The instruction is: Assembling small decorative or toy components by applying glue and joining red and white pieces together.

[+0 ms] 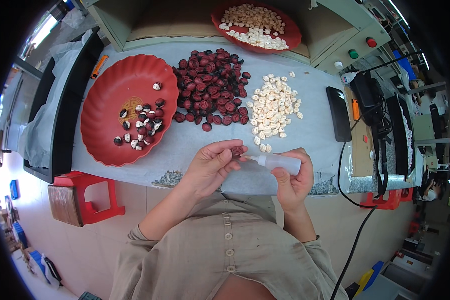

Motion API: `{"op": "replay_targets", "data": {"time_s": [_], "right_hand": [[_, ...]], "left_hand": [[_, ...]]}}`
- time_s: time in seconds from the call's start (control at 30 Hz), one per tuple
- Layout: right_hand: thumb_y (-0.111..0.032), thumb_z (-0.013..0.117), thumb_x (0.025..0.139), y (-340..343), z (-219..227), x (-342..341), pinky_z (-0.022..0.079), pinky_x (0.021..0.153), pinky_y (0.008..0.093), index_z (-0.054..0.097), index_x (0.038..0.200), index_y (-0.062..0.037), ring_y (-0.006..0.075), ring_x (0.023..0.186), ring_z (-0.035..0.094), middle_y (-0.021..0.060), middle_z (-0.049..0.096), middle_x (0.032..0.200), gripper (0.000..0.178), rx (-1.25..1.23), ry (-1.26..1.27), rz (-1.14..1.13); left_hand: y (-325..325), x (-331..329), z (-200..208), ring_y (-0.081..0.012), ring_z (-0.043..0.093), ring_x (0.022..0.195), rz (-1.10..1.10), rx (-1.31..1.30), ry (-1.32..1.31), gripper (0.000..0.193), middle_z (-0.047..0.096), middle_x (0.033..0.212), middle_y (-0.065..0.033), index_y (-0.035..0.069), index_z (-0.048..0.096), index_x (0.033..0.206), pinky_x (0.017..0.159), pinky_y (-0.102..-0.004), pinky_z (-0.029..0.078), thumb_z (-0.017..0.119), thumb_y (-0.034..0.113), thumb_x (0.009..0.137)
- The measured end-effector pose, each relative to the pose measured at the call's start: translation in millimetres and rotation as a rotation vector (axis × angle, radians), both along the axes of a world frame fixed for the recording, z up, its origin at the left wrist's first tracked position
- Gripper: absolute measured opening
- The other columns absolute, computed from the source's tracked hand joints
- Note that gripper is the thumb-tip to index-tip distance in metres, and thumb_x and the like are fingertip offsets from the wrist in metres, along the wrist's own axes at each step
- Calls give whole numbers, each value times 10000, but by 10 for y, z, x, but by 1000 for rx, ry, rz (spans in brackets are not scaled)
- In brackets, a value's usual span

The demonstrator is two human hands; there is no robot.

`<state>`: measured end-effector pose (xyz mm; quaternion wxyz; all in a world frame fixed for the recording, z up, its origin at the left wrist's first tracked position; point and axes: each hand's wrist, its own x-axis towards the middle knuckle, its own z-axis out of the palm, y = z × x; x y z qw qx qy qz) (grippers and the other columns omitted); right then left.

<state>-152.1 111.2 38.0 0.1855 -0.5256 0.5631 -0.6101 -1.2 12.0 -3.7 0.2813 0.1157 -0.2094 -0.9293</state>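
1. The left hand [211, 167] pinches a small, dark-red, petal-like piece [237, 150] between thumb and fingertips, above the near edge of the table covered with a pale blue-grey sheet [315, 125].
2. The right hand [296, 180] is wrapped around a translucent white plastic squeeze bottle [282, 163], tilted nearly level, its thin nozzle pointing left at the piece; whether the tip touches it, I cannot tell.
3. Beyond the left hand lies a heap of dark-red and black rounded pieces [212, 90].
4. Just right of that heap, a smaller pile of cream-coloured, oval, shell-like pieces [274, 105] spreads toward the bottle.
5. Left of the heap stands a round red plate with a scalloped rim [102, 100], holding a cluster of red, black and white pieces [144, 125].
6. Farther right, a black rectangular phone [339, 112] lies on the sheet, well apart from both hands.
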Motion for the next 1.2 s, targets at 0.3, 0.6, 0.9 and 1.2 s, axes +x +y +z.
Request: {"op": "replay_targets", "data": {"time_s": [0.3, 0.6, 0.9, 1.2], "right_hand": [[-90, 634, 723, -4, 70, 18, 383, 574, 231, 487, 885, 17, 154, 654, 472, 96, 497, 783, 243, -43, 103, -88], [-73, 650, 699, 3, 173, 13, 391, 560, 253, 499, 878, 15, 196, 633, 480, 102, 529, 749, 250, -36, 199, -101], [-74, 654, 696, 51, 232, -14, 388, 539, 251, 508, 867, 15, 195, 614, 484, 102, 527, 732, 242, 21, 265, -83], [-81, 601, 756, 28, 78, -6, 371, 588, 196, 461, 901, 16, 91, 663, 441, 53, 461, 803, 224, -7, -276, -25]], "left_hand": [[3, -14, 9, -182, 550, 883, 19, -11, 2, 258, 547, 1008, -132, -11, 508, 1066, 718, -227, 479, 485, 92, 831], [8, -20, 8, -182, 544, 884, 40, -27, -19, 261, 552, 1000, -122, -7, 512, 1063, 739, -243, 470, 499, 97, 824], [5, -12, 5, -173, 540, 872, 32, -36, -34, 256, 564, 973, -118, -12, 522, 1049, 755, -253, 460, 501, 110, 825], [4, -7, 23, -165, 541, 860, 3, -25, -47, 258, 567, 960, -114, -17, 525, 1047, 750, -245, 458, 494, 120, 831]]}}
